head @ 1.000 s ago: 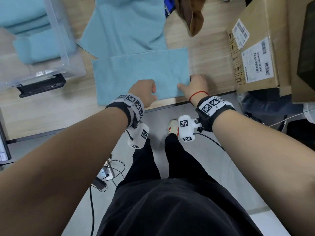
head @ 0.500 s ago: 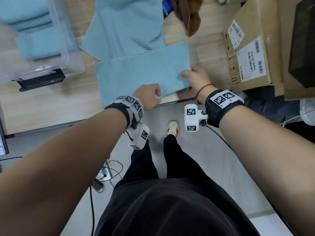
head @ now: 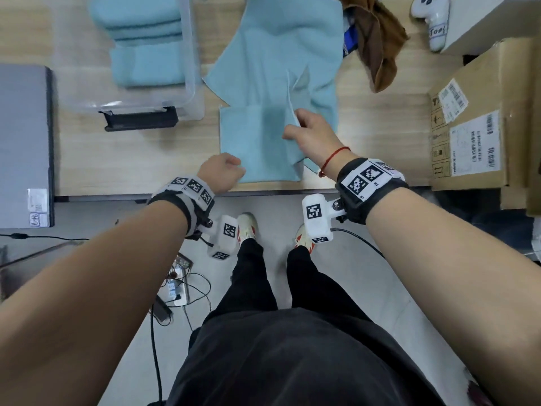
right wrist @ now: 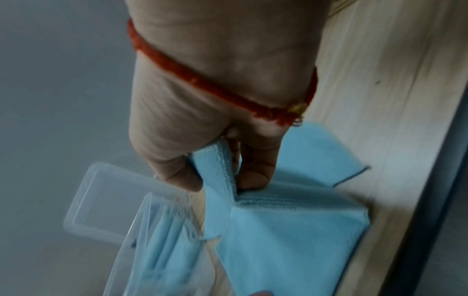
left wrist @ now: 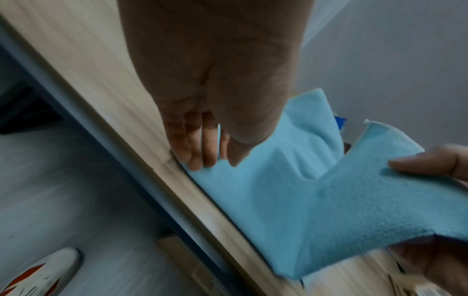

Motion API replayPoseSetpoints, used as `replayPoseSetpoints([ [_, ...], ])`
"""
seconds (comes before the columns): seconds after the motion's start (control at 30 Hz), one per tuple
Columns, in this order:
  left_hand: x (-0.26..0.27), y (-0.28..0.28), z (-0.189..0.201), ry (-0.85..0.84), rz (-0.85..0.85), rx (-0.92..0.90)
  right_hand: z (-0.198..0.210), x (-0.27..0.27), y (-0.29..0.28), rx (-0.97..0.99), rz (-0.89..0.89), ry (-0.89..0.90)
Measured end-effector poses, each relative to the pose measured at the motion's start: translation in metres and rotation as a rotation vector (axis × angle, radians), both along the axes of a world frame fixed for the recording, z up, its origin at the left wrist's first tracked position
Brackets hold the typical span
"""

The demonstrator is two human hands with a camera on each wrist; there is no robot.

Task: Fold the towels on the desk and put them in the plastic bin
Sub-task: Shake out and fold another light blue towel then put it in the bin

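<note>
A light blue towel point(head: 251, 142) lies folded at the desk's front edge. My right hand point(head: 292, 127) pinches its right end between thumb and fingers point(right wrist: 255, 176) and holds that end lifted over the towel's middle, so the cloth arches up point(left wrist: 354, 200). My left hand point(head: 234, 168) sits at the near-left corner, fingers point(left wrist: 200, 158) curled down on the cloth at the desk edge. A second blue towel point(head: 281, 45) lies spread out behind. The clear plastic bin point(head: 188, 68) stands at the back left with folded blue towels point(head: 140, 33) inside.
A brown cloth point(head: 377, 39) lies at the back right. A cardboard box point(head: 474, 127) bounds the right side. A grey laptop point(head: 23, 142) sits at the far left. The bin's black latch point(head: 140, 120) faces me. Bare desk lies between bin and towel.
My right hand has picked up the towel's right end and carried it up and to the left over the towel. The left hand has stayed at the near edge.
</note>
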State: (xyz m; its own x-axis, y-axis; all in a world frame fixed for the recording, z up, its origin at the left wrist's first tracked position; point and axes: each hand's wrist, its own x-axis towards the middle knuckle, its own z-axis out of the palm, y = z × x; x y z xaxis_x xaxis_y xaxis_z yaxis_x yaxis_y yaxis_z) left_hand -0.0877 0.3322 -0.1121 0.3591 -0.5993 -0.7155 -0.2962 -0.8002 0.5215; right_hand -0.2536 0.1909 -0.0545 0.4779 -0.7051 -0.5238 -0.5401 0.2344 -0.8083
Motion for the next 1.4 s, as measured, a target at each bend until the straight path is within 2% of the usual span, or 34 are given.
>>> replayPoseSetpoints([
  [0.07, 0.006, 0.009, -0.003, 0.135, 0.071, -0.012, -0.004, 0.017, 0.009, -0.027, 0.052, 0.043],
  [0.2, 0.01, 0.01, 0.002, 0.247, 0.079, -0.075, -0.019, 0.046, 0.027, -0.08, 0.16, 0.119],
  [0.37, 0.015, 0.004, 0.004, 0.496, 0.302, -0.049, -0.037, 0.072, 0.044, -0.167, 0.329, 0.234],
  [0.47, 0.02, 0.005, 0.001, 0.496, 0.318, -0.032, -0.046, 0.082, 0.053, -0.139, 0.349, 0.267],
  [0.57, 0.027, 0.005, -0.007, 0.481, 0.297, -0.026, -0.048, 0.084, 0.059, 0.004, 0.273, 0.23],
  [0.67, 0.033, 0.007, -0.012, 0.53, 0.306, -0.029, -0.05, 0.083, 0.06, 0.038, 0.231, 0.21],
  [0.73, 0.034, 0.01, -0.013, 0.475, 0.27, -0.054, -0.05, 0.083, 0.058, 0.075, 0.223, 0.204],
  [0.83, 0.036, 0.011, -0.019, 0.298, 0.127, -0.077, -0.05, 0.078, 0.052, 0.097, 0.224, 0.197],
  [1.0, 0.038, 0.004, -0.017, 0.15, -0.028, -0.06, -0.056, 0.062, 0.025, -0.204, 0.282, 0.301],
  [1.13, 0.037, 0.001, -0.019, 0.053, -0.07, -0.035, -0.061, 0.05, 0.013, -0.202, 0.335, 0.381],
  [1.23, 0.037, 0.001, -0.019, 0.002, -0.093, -0.035, -0.062, 0.047, 0.009, -0.164, 0.286, 0.362],
  [1.4, 0.034, 0.002, -0.016, -0.253, -0.092, -0.027, -0.061, 0.034, -0.007, -0.354, 0.101, 0.41],
])
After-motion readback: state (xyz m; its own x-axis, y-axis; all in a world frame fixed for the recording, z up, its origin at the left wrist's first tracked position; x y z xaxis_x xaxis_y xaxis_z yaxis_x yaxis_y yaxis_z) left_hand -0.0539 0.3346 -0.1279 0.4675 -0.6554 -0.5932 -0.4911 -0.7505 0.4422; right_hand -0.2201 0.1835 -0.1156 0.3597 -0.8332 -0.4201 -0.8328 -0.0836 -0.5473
